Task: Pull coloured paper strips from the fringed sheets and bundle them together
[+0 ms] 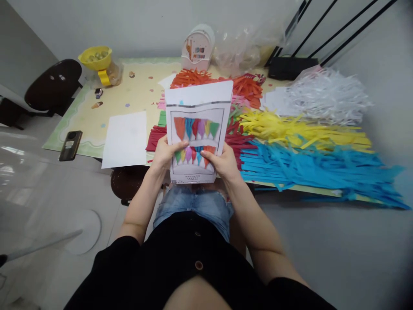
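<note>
Tabletop [129, 97] bears phone [71, 145] at edge, white sheet [125, 138] beside it. Blue strips [316, 168] overhang the front edge.

Room between phone [71, 145] and paper [125, 140], fringe [316, 165] rightward

The printed sheet [199, 97] seems to say "TASSEL BUNTING" in upside-down letters (they are very small). The pink and white tub [197, 48] has big letters that look like "DREAM BIG", also upside down. The red wrapper [257, 78] and the tablecloth [137, 92] have letters too blurry to read.
</note>
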Available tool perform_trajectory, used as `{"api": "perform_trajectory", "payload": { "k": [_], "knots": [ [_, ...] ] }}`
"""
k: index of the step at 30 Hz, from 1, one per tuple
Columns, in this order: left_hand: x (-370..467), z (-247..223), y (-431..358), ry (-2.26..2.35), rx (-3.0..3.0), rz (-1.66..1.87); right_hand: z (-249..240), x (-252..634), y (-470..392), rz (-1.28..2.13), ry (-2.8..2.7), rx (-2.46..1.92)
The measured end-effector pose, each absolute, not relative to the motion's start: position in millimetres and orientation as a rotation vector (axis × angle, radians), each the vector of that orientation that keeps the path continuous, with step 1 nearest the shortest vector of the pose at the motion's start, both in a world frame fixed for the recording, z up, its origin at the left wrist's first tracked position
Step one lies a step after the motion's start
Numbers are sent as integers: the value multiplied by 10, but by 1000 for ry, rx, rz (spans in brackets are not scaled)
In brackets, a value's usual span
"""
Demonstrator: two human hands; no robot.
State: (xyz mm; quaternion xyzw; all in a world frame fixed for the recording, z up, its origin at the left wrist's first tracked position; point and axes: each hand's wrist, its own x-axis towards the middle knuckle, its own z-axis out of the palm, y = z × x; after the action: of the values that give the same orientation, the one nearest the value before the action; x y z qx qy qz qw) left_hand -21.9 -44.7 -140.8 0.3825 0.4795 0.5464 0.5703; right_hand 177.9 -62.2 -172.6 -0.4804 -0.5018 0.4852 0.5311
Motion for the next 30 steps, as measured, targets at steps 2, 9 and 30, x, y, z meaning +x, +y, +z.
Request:
{"api": "perform_trajectory", "payload": {
  "k": [2,9,30],
  "knots": [
    [-175,-1428,-508,1143,887,1289,-1714,1830,-597,1154,-1215,-1141],
    [-153,-1283,-603,1093,1124,1222,-1567,1837,-600,898,-1185,-1154],
    [-252,-1118,-696,1061,1325,1492,-1293,1953,-851,534,-1274,-1124]
  ]
}}
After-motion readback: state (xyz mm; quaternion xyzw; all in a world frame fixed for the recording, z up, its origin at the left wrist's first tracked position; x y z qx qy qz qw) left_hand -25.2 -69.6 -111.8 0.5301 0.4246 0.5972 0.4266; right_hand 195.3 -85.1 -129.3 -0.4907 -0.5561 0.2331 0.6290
